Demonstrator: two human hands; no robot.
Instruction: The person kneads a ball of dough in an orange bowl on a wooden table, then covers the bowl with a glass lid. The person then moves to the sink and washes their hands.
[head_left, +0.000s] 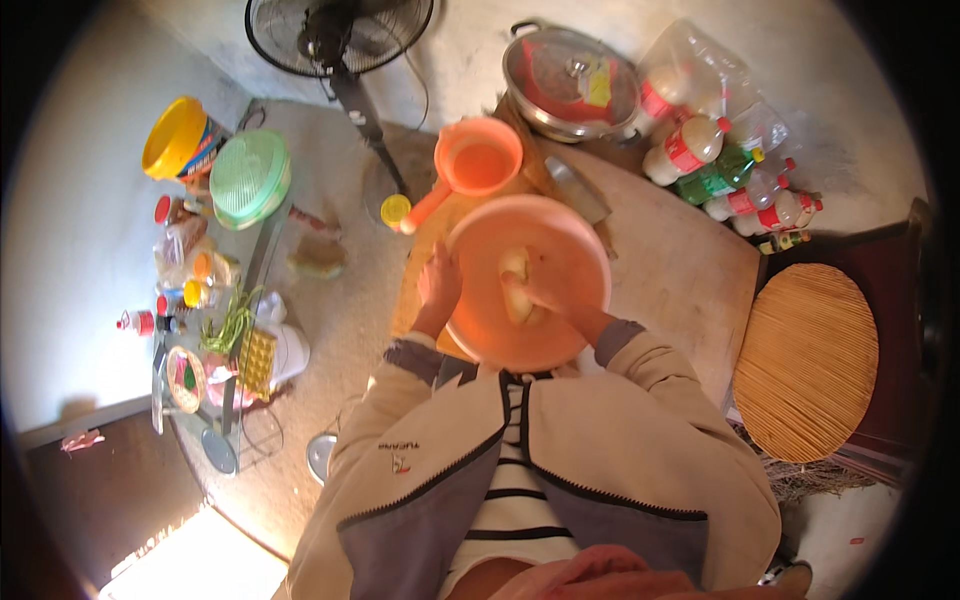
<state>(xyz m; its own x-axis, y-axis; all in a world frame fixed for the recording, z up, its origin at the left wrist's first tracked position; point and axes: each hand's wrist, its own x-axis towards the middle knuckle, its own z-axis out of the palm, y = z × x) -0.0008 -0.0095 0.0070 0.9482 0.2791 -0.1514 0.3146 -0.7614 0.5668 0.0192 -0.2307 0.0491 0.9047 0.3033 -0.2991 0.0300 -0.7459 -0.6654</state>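
Note:
A large pink-orange plastic basin (480, 330) stands before me at the near side of a wooden board. Pale dough (517, 300) lies inside it. My right hand (551, 291) reaches over the basin's near right wall and presses on the dough, its fingers partly blurred. At the basin's left rim is my left hand (441, 279), gripping the edge. Just beyond the rim sits an orange plastic dipper (478, 161), its handle pointing towards the lower left. A cleaver (576, 189) with a broad metal blade rests on the board behind the basin, to the right.
The wooden board (675, 277) extends right towards a round woven straw lid (806, 364). Behind stand a lidded metal pan (571, 82) and several plastic bottles (686, 150). A pedestal fan (360, 112) rises at the back. Left, a glass shelf (255, 255) holds jars and a green colander (250, 178).

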